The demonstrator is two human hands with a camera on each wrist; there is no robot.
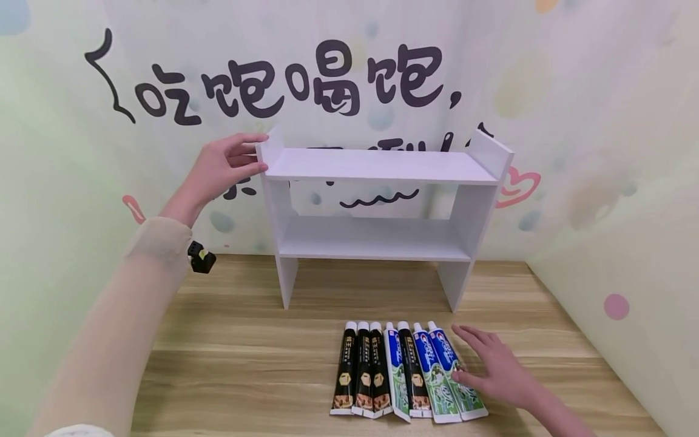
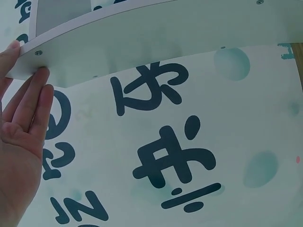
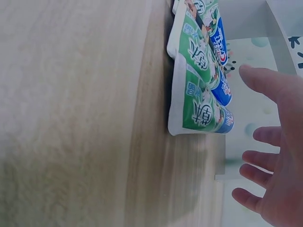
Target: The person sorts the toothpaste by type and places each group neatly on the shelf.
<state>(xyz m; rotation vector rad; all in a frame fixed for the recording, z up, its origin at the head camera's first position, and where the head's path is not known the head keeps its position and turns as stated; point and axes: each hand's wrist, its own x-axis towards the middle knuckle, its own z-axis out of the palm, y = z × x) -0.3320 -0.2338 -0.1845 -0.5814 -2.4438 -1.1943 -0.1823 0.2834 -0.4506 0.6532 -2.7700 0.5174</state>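
Observation:
A white two-tier shelf [image 1: 371, 240] stands on the wooden table. My left hand [image 1: 232, 159] holds its upper left corner, the thumb at the front edge and fingers along the outer side panel [image 2: 109, 52]. In front of the shelf lies a row of toothpaste tubes, caps toward the shelf: several black tubes [image 1: 346, 370] and three blue-green tubes [image 1: 455, 370]. Beside the rightmost tube is my right hand [image 1: 499, 376], fingers spread and holding nothing. Its thumb overlaps that tube in the head view; in the right wrist view a gap shows between the hand [image 3: 284, 151] and the tube [image 3: 203, 109].
Wood-grain tabletop [image 1: 246, 364] runs under the shelf and the tubes. A pale wall covering [image 1: 349, 18] with large dark characters hangs behind, and a side wall [image 1: 617, 243] bounds the table at the right. A small black device [image 1: 202, 258] is strapped at my left wrist.

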